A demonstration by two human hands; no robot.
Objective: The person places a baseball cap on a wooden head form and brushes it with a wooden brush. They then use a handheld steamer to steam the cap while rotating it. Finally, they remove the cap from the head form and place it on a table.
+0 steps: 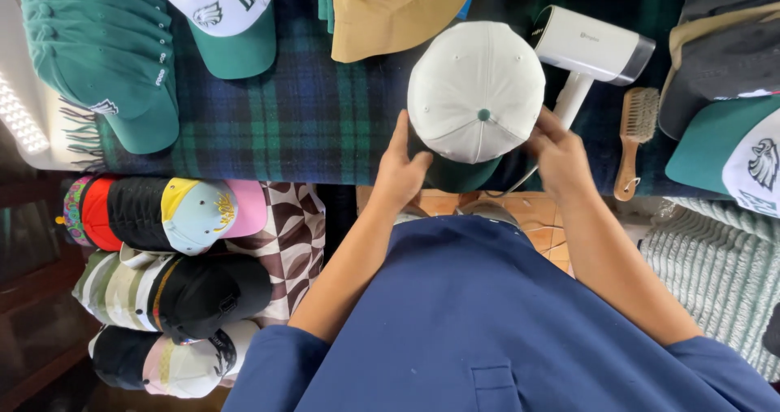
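A white baseball cap with a green button on top and a dark green brim rests at the near edge of a table covered in dark green and blue plaid cloth. My left hand grips its left lower edge with the fingers against the crown. On the other side, my right hand holds the cap's right lower edge. The green brim points toward me and is partly hidden between my hands.
A white handheld steamer and a wooden brush lie right of the cap. Green caps, a white-and-green cap and a tan cap sit behind. Stacked mixed caps fill the lower left; more caps lie at the right.
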